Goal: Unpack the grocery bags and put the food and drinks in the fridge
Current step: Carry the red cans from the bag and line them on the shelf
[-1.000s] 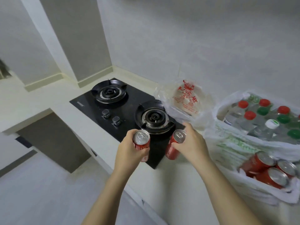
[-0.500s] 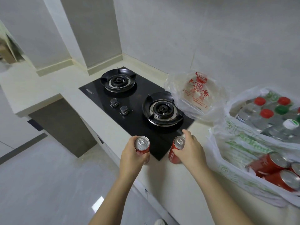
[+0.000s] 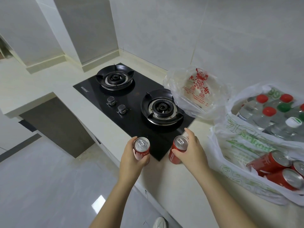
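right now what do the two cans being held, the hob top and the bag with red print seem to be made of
The left can and the right can: likely aluminium, glossy red paint, bare silvery tops with pull tabs. The hob top: seems black glass, smooth and shiny. The bag with red print: thin clear plastic film, crinkled and see-through.
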